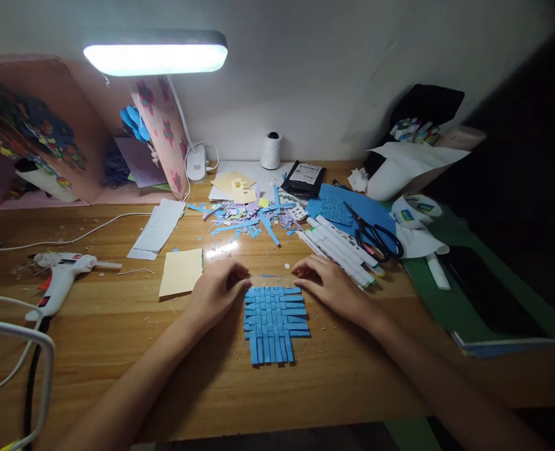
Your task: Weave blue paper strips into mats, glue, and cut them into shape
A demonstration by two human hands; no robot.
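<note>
Two bare hands at the weave's far edge, one per corner. Left hand (pixel 221 285): fingers curled, thumb and fingertips close together at the far left corner. Right hand (pixel 331 285): fingers bent, thumb and fingertips a little apart just off the far right corner. A faint clear strip (pixel 272 280) seems to run between them; cannot tell if either hand grips it.

Blue weave (pixel 270 319) flat on the wooden table (pixel 334 388), between the forearms, loose strip ends sticking out right and near. Yellow paper (pixel 181 272) just left of left hand. White sheets (pixel 155 228) beyond it, farther left. Glue gun (pixel 66 275) on its side, far more to the left, white cable near it.

Paper scraps (pixel 254 216), blue, purple, some yellow, piled beyond the hands. Thread spool (pixel 271 151) upright behind, near the wall. Black packet (pixel 304 178) right of spool. Markers (pixel 341 250) in a loose bunch beyond right hand. Black scissors (pixel 376 238) on blue sheet (pixel 374 210), right of markers. Phone (pixel 491 291) at right, on green mat (pixel 428 288). Lamp (pixel 158 56) lit, upper left.
</note>
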